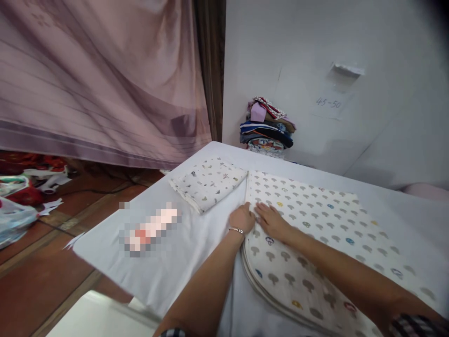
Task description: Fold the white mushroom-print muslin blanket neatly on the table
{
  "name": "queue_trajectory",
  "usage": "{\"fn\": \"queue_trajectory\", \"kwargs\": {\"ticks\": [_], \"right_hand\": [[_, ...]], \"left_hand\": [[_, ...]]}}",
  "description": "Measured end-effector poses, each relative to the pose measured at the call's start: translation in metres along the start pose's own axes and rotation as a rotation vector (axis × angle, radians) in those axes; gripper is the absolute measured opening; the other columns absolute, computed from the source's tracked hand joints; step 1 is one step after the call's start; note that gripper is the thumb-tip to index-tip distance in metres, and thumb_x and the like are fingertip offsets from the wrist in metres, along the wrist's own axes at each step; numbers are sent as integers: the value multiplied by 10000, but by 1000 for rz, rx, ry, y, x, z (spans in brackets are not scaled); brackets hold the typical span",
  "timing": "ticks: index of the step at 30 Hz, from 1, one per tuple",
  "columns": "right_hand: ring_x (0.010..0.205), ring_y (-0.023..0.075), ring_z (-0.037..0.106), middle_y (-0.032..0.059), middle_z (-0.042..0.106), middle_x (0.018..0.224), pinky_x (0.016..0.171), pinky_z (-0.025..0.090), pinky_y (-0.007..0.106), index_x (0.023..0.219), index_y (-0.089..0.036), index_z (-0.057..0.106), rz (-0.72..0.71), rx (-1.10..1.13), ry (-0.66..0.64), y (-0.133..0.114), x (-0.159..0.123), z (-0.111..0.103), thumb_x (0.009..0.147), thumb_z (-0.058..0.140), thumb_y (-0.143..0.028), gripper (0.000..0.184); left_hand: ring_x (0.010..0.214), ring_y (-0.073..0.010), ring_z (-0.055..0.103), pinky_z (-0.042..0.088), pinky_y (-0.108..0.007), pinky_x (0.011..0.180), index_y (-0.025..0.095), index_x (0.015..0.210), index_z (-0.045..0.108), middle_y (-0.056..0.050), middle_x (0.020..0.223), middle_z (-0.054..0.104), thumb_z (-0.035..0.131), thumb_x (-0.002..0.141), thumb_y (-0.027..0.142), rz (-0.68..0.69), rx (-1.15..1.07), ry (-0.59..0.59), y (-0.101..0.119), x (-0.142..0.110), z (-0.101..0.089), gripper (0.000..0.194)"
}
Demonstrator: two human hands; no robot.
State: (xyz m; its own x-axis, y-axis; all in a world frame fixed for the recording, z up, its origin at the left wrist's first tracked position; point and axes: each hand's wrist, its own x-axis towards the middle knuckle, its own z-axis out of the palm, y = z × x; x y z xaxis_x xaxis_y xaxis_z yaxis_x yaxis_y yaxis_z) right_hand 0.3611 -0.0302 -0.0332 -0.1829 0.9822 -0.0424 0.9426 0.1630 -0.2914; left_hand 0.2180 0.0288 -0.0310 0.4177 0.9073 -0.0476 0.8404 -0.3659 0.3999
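Note:
A white cloth with a grey mushroom print and a few coloured ones [312, 217] lies folded in layers, its rounded edge toward me. At its left edge my left hand [242, 219], with a bracelet on the wrist, has its fingers curled over the border, gripping it. My right hand [272, 223] rests on top of the same cloth just beside the left, fingers stretched out and lying flat. Beyond my left hand is a folded white cloth with small plant-like prints [210, 182], its corner close to the mushroom cloth.
Both cloths lie on a white-covered table [168, 276]. A blurred-out item [150, 229] sits on its left part. Folded clothes [268, 124] are stacked at the back by the wall. A pink curtain [115, 79] hangs at left, above plastic bags [16, 220] on the tiled floor.

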Motion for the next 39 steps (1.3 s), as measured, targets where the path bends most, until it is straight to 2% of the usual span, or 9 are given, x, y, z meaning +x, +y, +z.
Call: {"fn": "queue_trajectory", "kwargs": {"ticks": [3,7,11,17,21,24,30,34,39], "right_hand": [[1369,201,144,64,216,1485,1107,130,455,1410,-199,290,-8,32,-44,-12,-64,7,937,257,-410,519],[1374,206,114,2,158,1496,1113,142,466,1422,-295,240,-92,43,-60,-32,-146,19,939,292,-416,500],[1373,219,116,3,154,1494,1115,144,481,1436,-312,159,-195,27,-71,-42,-194,29,935,334,-392,537],[1369,261,118,31,141,1495,1103,151,523,1439,-279,158,-252,-3,-49,-43,-198,37,904,395,-452,610],[1366,274,129,40,155,1494,1093,162,536,1433,-262,200,-292,-15,5,-43,-196,40,896,403,-472,612],[1363,279,141,55,166,1491,1091,167,531,1428,-245,228,-310,-10,26,-42,-196,41,891,405,-482,613],[1366,274,129,51,146,1495,1090,164,532,1434,-242,208,-303,-20,-12,-39,-194,43,878,419,-492,646],[1365,282,131,52,141,1494,1088,170,539,1436,-242,204,-307,-9,-20,-37,-193,44,865,461,-446,659],[1362,280,146,40,137,1496,1095,170,524,1441,-266,175,-324,14,-13,-35,-192,46,848,504,-416,695]], "left_hand": [[906,-214,606,439,-310,742,210,1195,504,-92,1022,642,380,832,263,2,2,-14,1,-1,-4,387],[909,-219,603,443,-316,736,206,1186,490,-94,1010,645,382,831,258,-19,18,-28,3,-2,-8,375],[954,-224,590,441,-324,775,191,1222,457,-102,1053,636,395,822,254,-46,1,-10,2,-3,-8,410],[1009,-210,571,439,-294,808,228,1138,541,-60,1106,631,464,789,277,-129,-51,-14,-1,2,-15,361],[955,-213,594,448,-282,772,225,966,634,-55,1064,649,485,793,350,-163,-45,-17,0,20,-26,260],[882,-198,618,456,-273,728,227,954,641,-51,1009,668,457,817,377,-186,-59,-17,5,39,-30,274],[958,-233,598,445,-278,734,169,941,630,-103,1037,655,510,799,378,-267,-75,-1,14,66,-24,280],[955,-212,577,420,-284,769,141,972,597,-93,1040,647,478,837,346,-252,-84,26,13,68,-18,273],[940,-199,584,426,-281,769,192,918,597,-64,1001,654,519,802,374,-246,-89,52,11,69,-12,229]]}}
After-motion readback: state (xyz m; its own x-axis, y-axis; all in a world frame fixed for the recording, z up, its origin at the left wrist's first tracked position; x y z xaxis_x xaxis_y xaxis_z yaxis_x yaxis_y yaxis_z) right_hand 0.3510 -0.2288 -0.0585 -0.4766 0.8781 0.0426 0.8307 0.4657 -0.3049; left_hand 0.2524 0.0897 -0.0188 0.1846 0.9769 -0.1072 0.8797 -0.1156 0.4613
